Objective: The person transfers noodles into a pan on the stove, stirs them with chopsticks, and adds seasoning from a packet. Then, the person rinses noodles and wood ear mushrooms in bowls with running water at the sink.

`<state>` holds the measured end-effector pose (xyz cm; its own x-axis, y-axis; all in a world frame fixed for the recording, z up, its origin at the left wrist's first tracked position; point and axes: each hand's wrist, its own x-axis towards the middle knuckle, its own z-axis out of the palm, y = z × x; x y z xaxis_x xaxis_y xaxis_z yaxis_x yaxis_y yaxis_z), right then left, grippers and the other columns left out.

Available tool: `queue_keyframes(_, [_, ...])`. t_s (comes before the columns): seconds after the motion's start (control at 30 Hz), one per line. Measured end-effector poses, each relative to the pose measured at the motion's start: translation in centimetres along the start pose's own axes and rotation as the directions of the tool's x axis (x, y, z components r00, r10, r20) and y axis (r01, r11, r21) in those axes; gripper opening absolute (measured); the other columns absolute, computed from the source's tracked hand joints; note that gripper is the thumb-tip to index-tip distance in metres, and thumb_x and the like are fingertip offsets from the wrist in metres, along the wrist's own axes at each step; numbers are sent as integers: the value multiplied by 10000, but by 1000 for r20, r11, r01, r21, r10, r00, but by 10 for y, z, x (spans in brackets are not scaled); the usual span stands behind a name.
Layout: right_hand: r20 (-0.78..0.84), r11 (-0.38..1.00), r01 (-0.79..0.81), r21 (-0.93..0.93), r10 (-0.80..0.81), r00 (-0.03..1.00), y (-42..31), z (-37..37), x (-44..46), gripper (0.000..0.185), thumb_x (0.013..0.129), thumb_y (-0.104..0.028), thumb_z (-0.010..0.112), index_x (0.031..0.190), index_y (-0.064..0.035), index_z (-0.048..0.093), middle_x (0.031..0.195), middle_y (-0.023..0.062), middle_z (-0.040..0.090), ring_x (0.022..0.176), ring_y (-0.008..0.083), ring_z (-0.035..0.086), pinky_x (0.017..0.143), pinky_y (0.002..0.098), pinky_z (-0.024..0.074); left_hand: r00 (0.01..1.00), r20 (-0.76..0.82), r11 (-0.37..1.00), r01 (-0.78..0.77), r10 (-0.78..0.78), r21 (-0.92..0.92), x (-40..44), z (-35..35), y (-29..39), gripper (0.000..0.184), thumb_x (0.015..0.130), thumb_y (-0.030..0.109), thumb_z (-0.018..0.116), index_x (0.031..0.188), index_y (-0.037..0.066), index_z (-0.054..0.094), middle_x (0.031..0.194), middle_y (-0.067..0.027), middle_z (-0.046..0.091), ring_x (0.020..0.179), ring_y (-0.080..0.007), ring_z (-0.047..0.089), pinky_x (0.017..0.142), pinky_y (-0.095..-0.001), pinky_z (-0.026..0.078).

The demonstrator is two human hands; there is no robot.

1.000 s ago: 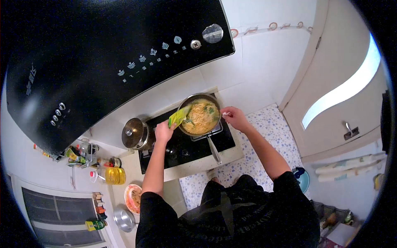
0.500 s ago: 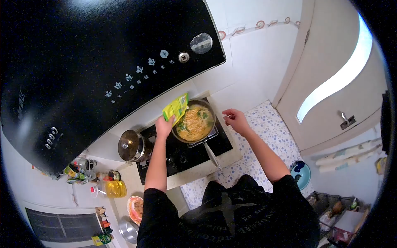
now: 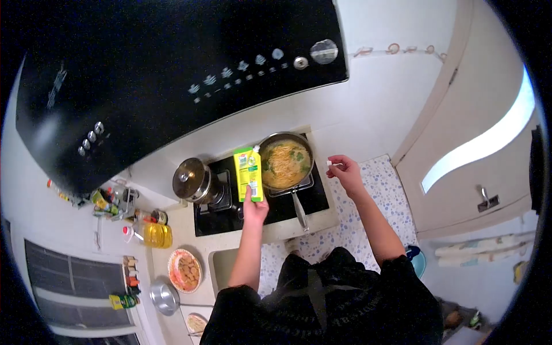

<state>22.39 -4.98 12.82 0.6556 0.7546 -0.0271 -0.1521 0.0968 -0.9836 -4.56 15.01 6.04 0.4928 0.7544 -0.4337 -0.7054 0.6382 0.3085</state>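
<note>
While the yellow-green spouted pouch [image 3: 249, 175] stands nearly upright just left of the frying pan [image 3: 283, 137], its spout [image 3: 256, 149] points up near the pan's rim, and no stream is visible from it. The left hand [image 3: 255, 211] is clamped on the pouch's lower end, printed panel facing up. The right hand [image 3: 348, 174], well apart from the left, pinches a small white piece [image 3: 329, 163], probably the pouch's cap. The step in hand is judged to be a pause in dispensing, spout uncapped; the next move calls for a steady, light grip, since squeezing could force out contents. Inside the pan lie noodles [image 3: 283, 164] with greens in broth; its handle [image 3: 299, 211] extends over the front edge of the gas hob [image 3: 319, 198]. At the hob's left is a lidded pot [image 3: 192, 179]; farther out are an oil bottle [image 3: 157, 236], a patterned dish of food pieces [image 3: 171, 270] and a metal saucepan [image 3: 165, 297]. Compared with the earlier frame, the pouch has turned from its tilt at the pan's rim to near upright, whereas the right hand remains off the pan's right side.
</note>
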Motion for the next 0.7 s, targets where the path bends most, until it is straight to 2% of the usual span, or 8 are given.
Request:
queue_keyframes(0.1, [107, 996, 52, -78, -43, 993, -9, 20, 1, 203, 877, 34, 637, 1077, -1, 641, 872, 41, 663, 738, 104, 636, 661, 242, 527, 1000, 2, 996, 22, -22, -86, -37, 13, -20, 260, 937, 265, 659, 1137, 100, 632, 1014, -37, 707, 854, -148, 684, 699, -246, 580])
queue_keyframes(0.13, [148, 991, 90, -102, -74, 986, -18, 33, -2, 194, 881, 30, 644, 1072, -4, 642, 879, 34, 661, 736, 91, 625, 659, 230, 517, 986, 125, 989, 118, -107, -89, -41, 6, -17, 274, 943, 291, 649, 1150, 112, 630, 1026, -28, 705, 859, -134, 681, 698, -232, 574])
queue_keyframes(0.2, [244, 965, 218, -145, -179, 953, -30, 56, -3, 181, 885, 25, 654, 1064, -5, 644, 897, 20, 653, 748, 69, 609, 664, 208, 503, 999, 41, 1000, 2, -2, 1, -66, 12, -24, 276, 951, 297, 638, 1173, 134, 621, 1033, -2, 704, 860, -111, 679, 653, -221, 563])
queue_keyframes(0.3, [392, 919, 386, -83, -326, 860, -55, 94, -4, 184, 873, 23, 667, 1053, -6, 647, 939, 4, 618, 795, 47, 585, 688, 192, 481, 999, -3, 996, 46, -46, 81, -105, 8, -14, 276, 965, 270, 615, 1213, 152, 596, 1059, 28, 707, 892, -96, 679, 673, -240, 557])
queue_keyframes(0.4, [502, 860, 490, -144, -363, 785, -83, 127, -15, 189, 851, 25, 676, 1036, -6, 655, 933, 7, 598, 778, 51, 560, 673, 209, 473, 997, -26, 986, -73, 77, 153, -141, 10, -1, 295, 962, 272, 617, 1226, 143, 586, 1089, 27, 703, 930, -104, 678, 715, -267, 561])
queue_keyframes(0.43, [534, 851, 512, -116, -382, 755, -79, 138, -12, 190, 854, -78, 683, 1039, -36, 669, 887, 35, 620, 757, 94, 592, 686, 259, 498, 997, -4, 987, -70, 71, 142, -145, -5, 7, 334, 958, 257, 623, 1260, 129, 563, 1150, 6, 686, 986, -124, 673, 748, -289, 567])
queue_keyframes(0.57, [661, 731, 667, -143, -431, 614, -77, 183, -20, 198, 814, -32, 680, 1012, -43, 677, 897, 56, 614, 687, 131, 576, 631, 252, 475, 983, 71, 973, -181, 172, 141, -174, -27, 35, 417, 952, 214, 629, 1334, 97, 508, 1267, -65, 629, 1117, -189, 631, 897, -326, 545])
queue_keyframes(0.7, [741, 748, 657, -89, -392, 546, -74, 235, -34, 179, 837, -49, 672, 1015, -46, 681, 955, 61, 633, 695, 148, 605, 617, 267, 491, 970, 33, 964, -243, 241, 110, -195, -50, 69, 399, 961, 153, 607, 1340, 87, 500, 1293, -77, 609, 1151, -216, 612, 934, -354, 530])
